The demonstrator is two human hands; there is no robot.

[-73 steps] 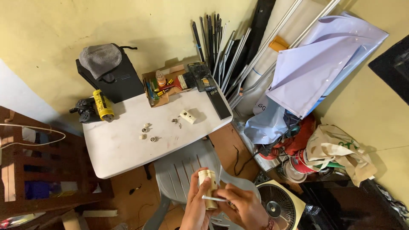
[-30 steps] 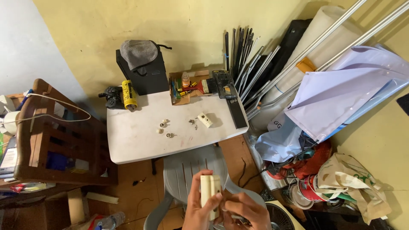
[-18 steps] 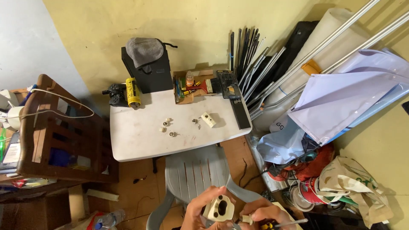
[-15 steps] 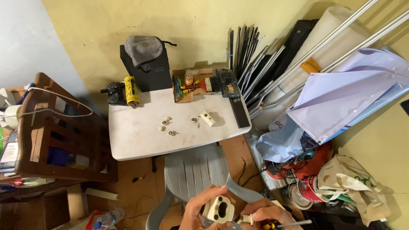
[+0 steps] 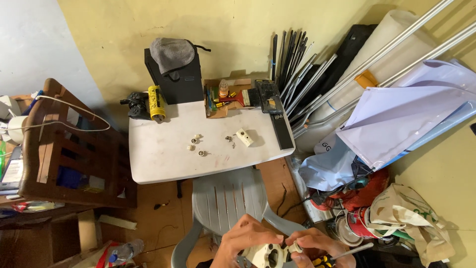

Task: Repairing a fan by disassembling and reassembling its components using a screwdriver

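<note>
My left hand (image 5: pixel 243 240) cradles cream plastic fitting (image 5: pixel 265 254) low over grey chair (image 5: pixel 228 198), fingers curled round edge to steady it; right hand (image 5: pixel 317 245) pinches small knob on fitting, screwdriver (image 5: pixel 342 255) tucked under fingers; loose bits wait on white table (image 5: pixel 163 159).

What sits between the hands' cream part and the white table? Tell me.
In the head view, a grey plastic chair stands between the cream part, held by the left hand and right hand, and the table.

One head camera is looking steeply down from high above — hands (image 5: pixel 285 245) nearest at the bottom edge; table (image 5: pixel 163 159) lying farther off.
</note>
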